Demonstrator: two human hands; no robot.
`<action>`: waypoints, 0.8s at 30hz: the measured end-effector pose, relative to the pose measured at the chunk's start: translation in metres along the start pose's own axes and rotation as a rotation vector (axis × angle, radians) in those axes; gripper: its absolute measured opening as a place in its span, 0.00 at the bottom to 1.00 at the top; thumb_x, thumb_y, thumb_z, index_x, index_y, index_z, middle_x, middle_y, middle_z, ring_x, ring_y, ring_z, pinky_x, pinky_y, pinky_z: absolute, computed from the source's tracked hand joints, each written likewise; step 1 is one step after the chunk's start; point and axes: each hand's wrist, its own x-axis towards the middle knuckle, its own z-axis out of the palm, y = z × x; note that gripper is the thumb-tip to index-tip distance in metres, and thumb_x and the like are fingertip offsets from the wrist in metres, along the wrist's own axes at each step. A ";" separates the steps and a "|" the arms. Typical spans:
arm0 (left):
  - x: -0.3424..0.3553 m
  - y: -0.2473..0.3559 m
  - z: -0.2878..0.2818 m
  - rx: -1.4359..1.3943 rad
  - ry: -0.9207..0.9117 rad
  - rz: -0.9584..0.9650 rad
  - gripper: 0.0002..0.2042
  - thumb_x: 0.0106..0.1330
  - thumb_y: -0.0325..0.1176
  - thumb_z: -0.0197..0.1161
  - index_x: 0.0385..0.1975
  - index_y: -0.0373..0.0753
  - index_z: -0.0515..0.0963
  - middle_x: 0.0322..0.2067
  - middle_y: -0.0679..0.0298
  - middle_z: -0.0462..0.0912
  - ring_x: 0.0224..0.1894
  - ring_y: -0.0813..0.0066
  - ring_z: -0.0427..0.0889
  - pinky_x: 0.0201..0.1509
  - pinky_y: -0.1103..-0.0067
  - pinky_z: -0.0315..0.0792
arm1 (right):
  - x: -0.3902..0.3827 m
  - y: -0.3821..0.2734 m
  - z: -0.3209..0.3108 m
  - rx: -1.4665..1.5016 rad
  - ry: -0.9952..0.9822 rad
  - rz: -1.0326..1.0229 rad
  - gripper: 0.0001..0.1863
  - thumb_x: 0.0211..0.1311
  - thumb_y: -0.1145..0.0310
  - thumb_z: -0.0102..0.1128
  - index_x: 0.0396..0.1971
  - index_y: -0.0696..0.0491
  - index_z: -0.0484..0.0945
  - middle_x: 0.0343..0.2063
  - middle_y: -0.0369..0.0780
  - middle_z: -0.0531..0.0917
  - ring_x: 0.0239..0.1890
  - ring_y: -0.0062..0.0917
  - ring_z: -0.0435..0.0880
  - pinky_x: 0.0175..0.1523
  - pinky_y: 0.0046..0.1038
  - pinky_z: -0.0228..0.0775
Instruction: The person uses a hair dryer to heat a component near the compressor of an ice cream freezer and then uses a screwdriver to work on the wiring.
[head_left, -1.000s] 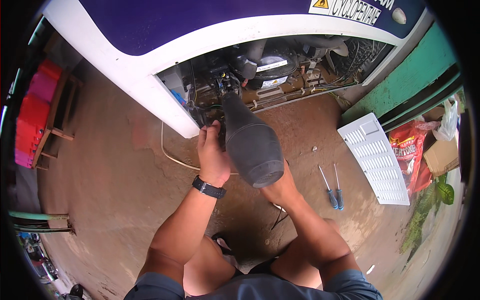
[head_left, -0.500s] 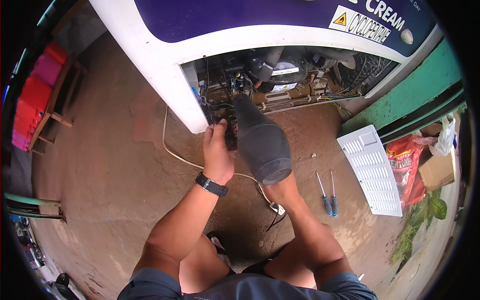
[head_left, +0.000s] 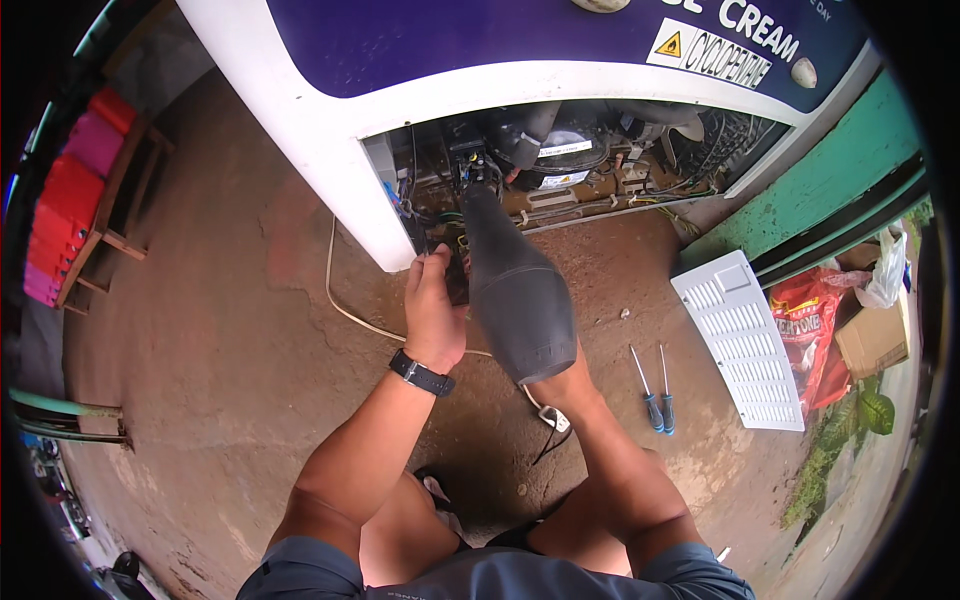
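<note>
A black hair dryer (head_left: 522,300) is in my right hand (head_left: 562,385), whose fingers are mostly hidden under its body. The dryer's nozzle points into the open machine bay (head_left: 600,205) of a white and purple freezer cabinet (head_left: 330,110). Just left of the dryer, my left hand (head_left: 433,310) pinches a small dark part (head_left: 457,278) beside the wires at the bay's left corner; its exact kind is hard to make out. Behind the nozzle sit a wired terminal (head_left: 472,165) and a round black compressor (head_left: 570,150).
Two blue-handled screwdrivers (head_left: 654,400) lie on the floor to the right, near a white louvred panel (head_left: 745,345). A pale cord (head_left: 345,312) runs under my hands to a white socket (head_left: 553,418). Red bag (head_left: 805,325) and cardboard (head_left: 872,340) stand far right; a wooden bench (head_left: 120,225) is left.
The dryer has tipped a little, so its rear grille no longer shows, and it has shifted slightly left. My left hand keeps its pinch almost unmoved.
</note>
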 end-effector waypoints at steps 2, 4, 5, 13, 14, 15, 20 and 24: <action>0.003 -0.001 -0.003 -0.001 -0.011 0.004 0.09 0.77 0.38 0.56 0.48 0.41 0.71 0.43 0.66 0.81 0.45 0.74 0.83 0.48 0.75 0.77 | 0.001 -0.001 -0.001 -0.023 -0.005 -0.028 0.24 0.58 0.71 0.63 0.56 0.56 0.76 0.58 0.51 0.75 0.60 0.52 0.68 0.65 0.45 0.68; 0.004 -0.002 -0.005 -0.002 -0.024 0.004 0.09 0.77 0.38 0.56 0.48 0.41 0.71 0.44 0.66 0.80 0.46 0.74 0.82 0.49 0.74 0.77 | 0.003 0.000 -0.002 0.025 0.006 -0.042 0.23 0.57 0.72 0.63 0.55 0.56 0.77 0.58 0.49 0.76 0.59 0.51 0.69 0.64 0.45 0.69; 0.003 -0.002 -0.004 0.003 -0.035 0.000 0.09 0.77 0.38 0.55 0.48 0.41 0.71 0.45 0.67 0.79 0.46 0.74 0.82 0.51 0.74 0.77 | 0.003 0.001 -0.002 0.025 0.010 -0.037 0.23 0.57 0.72 0.63 0.55 0.56 0.77 0.58 0.49 0.76 0.59 0.51 0.69 0.64 0.45 0.69; 0.011 -0.004 -0.012 -0.039 -0.090 -0.039 0.10 0.78 0.39 0.54 0.49 0.40 0.73 0.48 0.68 0.76 0.53 0.75 0.76 0.57 0.73 0.74 | 0.008 0.004 -0.002 0.114 0.078 -0.042 0.28 0.55 0.71 0.65 0.57 0.54 0.71 0.48 0.49 0.72 0.53 0.50 0.72 0.54 0.44 0.74; 0.011 -0.005 -0.011 -0.027 -0.091 -0.023 0.10 0.78 0.39 0.54 0.49 0.40 0.73 0.48 0.68 0.76 0.53 0.75 0.75 0.57 0.73 0.73 | 0.009 0.006 -0.002 0.112 0.082 -0.041 0.28 0.55 0.71 0.65 0.57 0.54 0.71 0.48 0.49 0.72 0.53 0.50 0.72 0.54 0.44 0.74; 0.011 -0.006 -0.011 -0.016 -0.093 -0.007 0.10 0.78 0.40 0.54 0.48 0.40 0.73 0.47 0.68 0.76 0.53 0.75 0.75 0.57 0.74 0.73 | 0.008 0.010 -0.002 0.089 0.070 -0.062 0.30 0.54 0.71 0.66 0.59 0.54 0.70 0.48 0.49 0.70 0.51 0.50 0.73 0.53 0.44 0.74; 0.012 -0.007 -0.009 0.061 -0.085 0.026 0.15 0.80 0.43 0.48 0.52 0.40 0.76 0.46 0.62 0.84 0.47 0.71 0.85 0.52 0.73 0.80 | 0.010 0.005 -0.003 0.069 0.071 -0.075 0.33 0.53 0.72 0.67 0.61 0.52 0.68 0.48 0.48 0.69 0.49 0.50 0.75 0.52 0.44 0.75; 0.009 -0.006 -0.003 0.051 -0.091 0.030 0.15 0.80 0.43 0.48 0.53 0.40 0.76 0.46 0.62 0.84 0.47 0.71 0.85 0.52 0.74 0.80 | 0.010 0.004 -0.006 0.069 0.069 -0.071 0.34 0.52 0.73 0.67 0.62 0.51 0.68 0.47 0.48 0.69 0.49 0.49 0.75 0.52 0.43 0.75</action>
